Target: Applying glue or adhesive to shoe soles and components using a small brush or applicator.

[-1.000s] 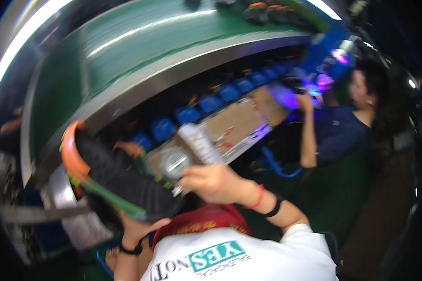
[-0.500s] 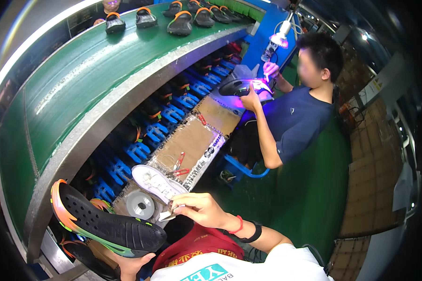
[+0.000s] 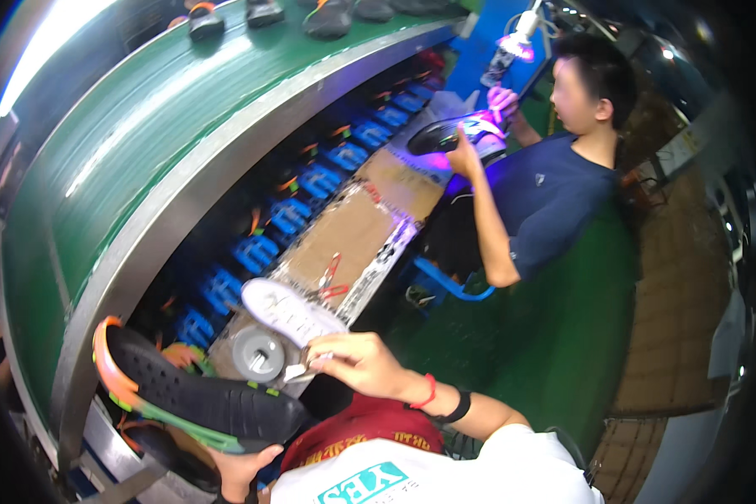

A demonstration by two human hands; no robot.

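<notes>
My left hand (image 3: 245, 466) holds a black shoe sole (image 3: 227, 412) from below near its heel end. The sole has an orange and green rim, a row of small holes and its hollow inner side turned up. My right hand (image 3: 357, 363) is pinched on a small flat tool with a whitish tip (image 3: 295, 372); its exact kind does not show clearly. Just beyond that tip stands a round grey dish (image 3: 258, 354) with a shiny centre. A pale sole-shaped piece (image 3: 281, 307) with marks on it lies beside the dish, close to my right fingers.
A brown board (image 3: 336, 244) with red-handled tools (image 3: 333, 277) runs along the bench. Blue racks (image 3: 290, 216) hold more soles. Soles ride on the green conveyor (image 3: 151, 160) at left. A co-worker (image 3: 554, 185) works on a shoe under a purple lamp (image 3: 517, 44).
The whole view has shifted, with the conveyor soles now cut off at the top edge. Both hands keep their holds, and the sole has hardly moved.
</notes>
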